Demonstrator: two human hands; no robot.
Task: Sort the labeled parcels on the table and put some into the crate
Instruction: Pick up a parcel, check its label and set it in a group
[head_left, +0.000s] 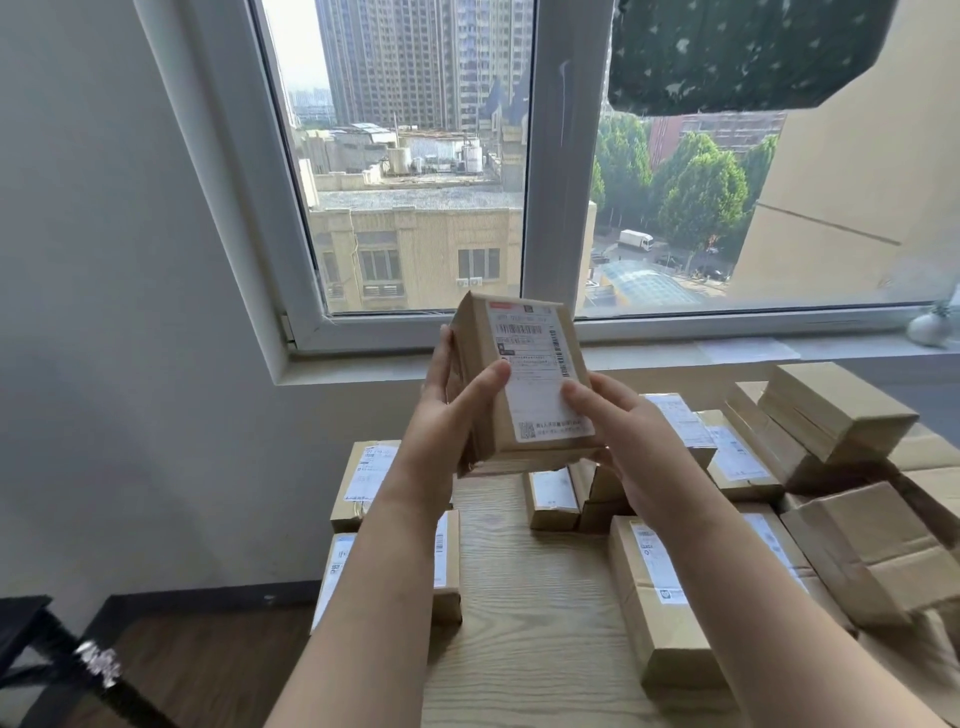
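Both hands clamp a small brown cardboard parcel with white printed label, raised above the pale wood-grain desk, label facing the camera. Left hand grips its left edge, thumb on front; right hand supports the lower right corner. More taped, labeled brown boxes lie around the desk.

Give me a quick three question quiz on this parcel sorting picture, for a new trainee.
1. True or false: the raised parcel is held by one hand only.
2. Its label faces: A the camera, B the window, C the floor.
3. Fill in: the other parcels lie on a wooden ____.
Key: 1 false, the left hand and the right hand both grip it. 2 A. 3 table.
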